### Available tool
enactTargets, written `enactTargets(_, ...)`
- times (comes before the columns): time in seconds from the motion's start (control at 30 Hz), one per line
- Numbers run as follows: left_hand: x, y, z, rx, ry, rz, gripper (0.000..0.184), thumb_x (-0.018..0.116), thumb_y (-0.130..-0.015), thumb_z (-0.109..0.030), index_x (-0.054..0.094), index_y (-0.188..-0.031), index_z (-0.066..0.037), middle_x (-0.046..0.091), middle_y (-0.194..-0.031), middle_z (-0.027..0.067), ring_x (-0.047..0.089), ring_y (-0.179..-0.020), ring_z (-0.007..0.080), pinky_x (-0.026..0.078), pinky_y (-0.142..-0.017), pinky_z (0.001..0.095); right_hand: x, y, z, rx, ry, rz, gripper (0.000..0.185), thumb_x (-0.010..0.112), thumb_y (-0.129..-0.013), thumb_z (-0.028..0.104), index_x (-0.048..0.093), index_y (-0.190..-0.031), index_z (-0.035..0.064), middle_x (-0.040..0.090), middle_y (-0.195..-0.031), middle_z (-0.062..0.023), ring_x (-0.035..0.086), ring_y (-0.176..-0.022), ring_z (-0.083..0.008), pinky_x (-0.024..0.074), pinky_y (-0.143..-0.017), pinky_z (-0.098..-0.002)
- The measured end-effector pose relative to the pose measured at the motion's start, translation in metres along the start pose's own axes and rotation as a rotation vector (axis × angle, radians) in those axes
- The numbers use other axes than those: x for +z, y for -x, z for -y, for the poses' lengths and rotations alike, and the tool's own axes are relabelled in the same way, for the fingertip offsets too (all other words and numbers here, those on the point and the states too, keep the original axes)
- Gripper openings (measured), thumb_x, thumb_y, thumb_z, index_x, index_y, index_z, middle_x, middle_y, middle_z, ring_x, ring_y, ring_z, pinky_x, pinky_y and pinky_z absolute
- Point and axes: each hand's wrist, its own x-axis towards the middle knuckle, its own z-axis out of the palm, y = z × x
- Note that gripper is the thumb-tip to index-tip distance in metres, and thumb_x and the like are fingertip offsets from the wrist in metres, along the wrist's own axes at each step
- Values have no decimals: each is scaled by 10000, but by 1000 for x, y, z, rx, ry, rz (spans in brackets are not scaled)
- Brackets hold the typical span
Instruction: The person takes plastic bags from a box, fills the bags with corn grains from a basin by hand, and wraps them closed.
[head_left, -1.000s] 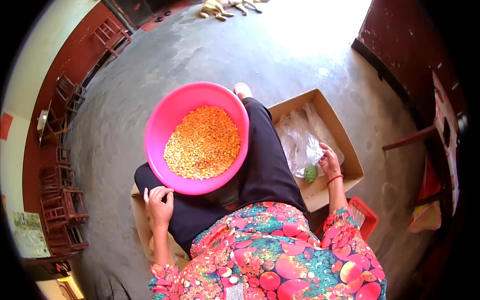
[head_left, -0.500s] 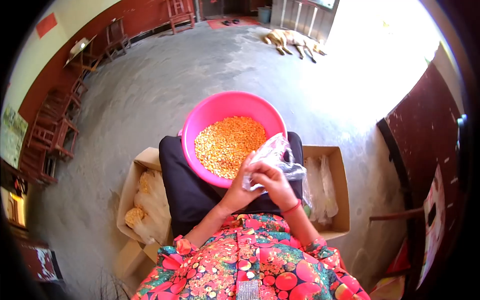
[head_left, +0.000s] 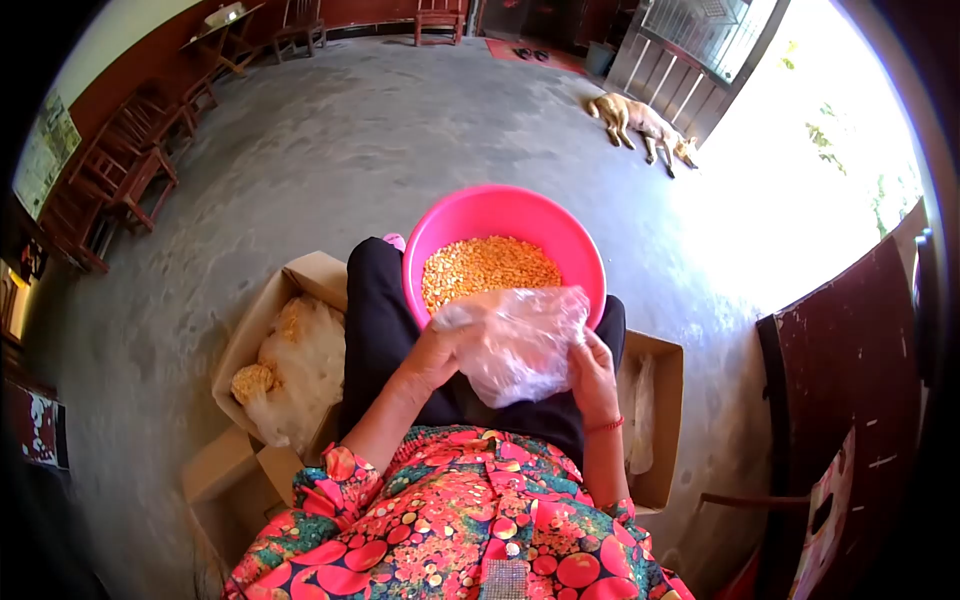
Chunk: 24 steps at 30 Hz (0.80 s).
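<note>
A clear plastic bag (head_left: 522, 350) is spread wide between my hands, in front of the basin's near rim. My left hand (head_left: 432, 354) grips its left side, with the fingertips partly hidden by the film. On the right side, my right hand (head_left: 596, 378) pinches the bag's edge between thumb and fingers; a red band circles that wrist. Behind the bag, a pink basin (head_left: 505, 208) rests on my lap, holding loose orange-yellow corn kernels (head_left: 490, 264). The bag covers the nearer part of the kernels. No kernels can be made out inside the bag.
To my left stands a cardboard box (head_left: 248, 312) with filled plastic bags (head_left: 300, 372); to my right, another box (head_left: 662, 480) holds plastic bags (head_left: 643, 415). A dog (head_left: 642, 125) lies near the bright doorway. Wooden chairs (head_left: 130, 180) line the left wall.
The bag was bunched up between my close-together hands; now it is stretched out flat. My hands have moved apart, and the view has shifted.
</note>
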Motion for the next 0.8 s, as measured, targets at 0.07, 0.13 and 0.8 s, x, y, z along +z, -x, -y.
enactTargets(0.07,-24,-9,0,72,80,-44,263,625,-727,-32,564,-982,-56,594,-879,35,571,-808,138,476,-736,291,5,1,12,-7,-209,-79,133,458,-875,98,545,-952,33,500,-686,59,403,-546,-10,357,-508,-168)
enactTargets(0.13,-24,-5,-15,180,76,-18,225,629,-746,-102,562,-956,-53,598,-892,32,568,-851,143,463,-776,301,2,3,21,25,-297,-64,126,418,-894,115,523,-877,48,335,-563,70,269,-467,-21,308,-459,-181)
enactTargets(0.8,-39,-19,1,11,136,-155,251,518,-848,-207,524,-1058,-71,582,-930,42,566,-840,131,466,-746,269,14,7,2,-30,384,-51,389,606,-744,17,386,-1064,23,493,-876,-40,483,-558,-47,391,-412,-159)
